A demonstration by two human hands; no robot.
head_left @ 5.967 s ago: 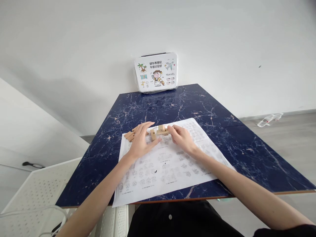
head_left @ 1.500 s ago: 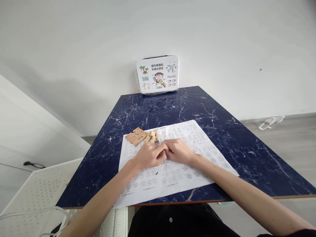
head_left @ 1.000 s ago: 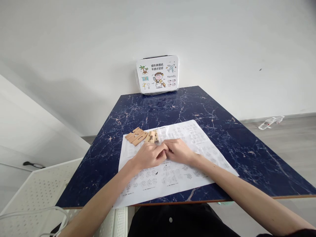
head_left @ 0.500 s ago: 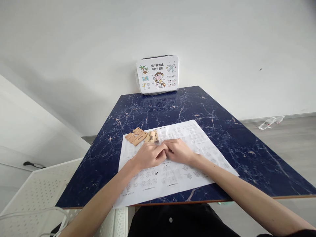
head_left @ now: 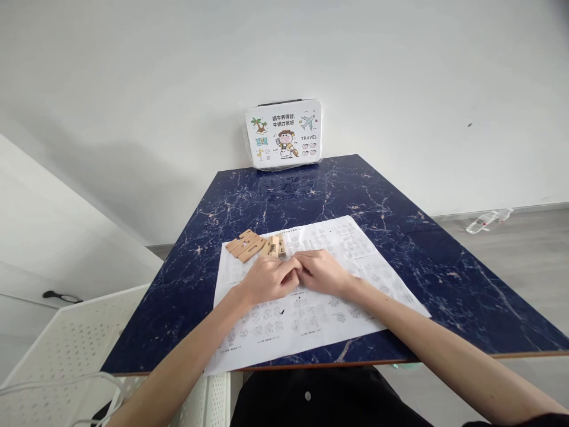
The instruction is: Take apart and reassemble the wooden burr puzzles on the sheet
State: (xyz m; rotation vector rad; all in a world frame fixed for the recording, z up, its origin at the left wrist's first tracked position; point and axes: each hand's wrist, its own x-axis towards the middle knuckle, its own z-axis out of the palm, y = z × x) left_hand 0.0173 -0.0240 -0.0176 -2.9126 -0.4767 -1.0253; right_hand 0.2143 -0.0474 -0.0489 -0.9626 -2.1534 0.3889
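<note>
Tan wood: at least three flat slats [head_left: 252,251], notched and slotted, plus paler cluster [head_left: 275,244] of small pieces with dark marks; exact count unclear. All lie at desk's left half, on far-left corner of single paper sheet [head_left: 317,309]. Slats' long axes slant from near left to far right; cluster's top piece points toward far edge of desk [head_left: 347,190]. Two hands, left [head_left: 269,279] and right [head_left: 320,273], fingers clenched, meeting just nearer than cluster. One white case [head_left: 284,148] at far edge.
</note>
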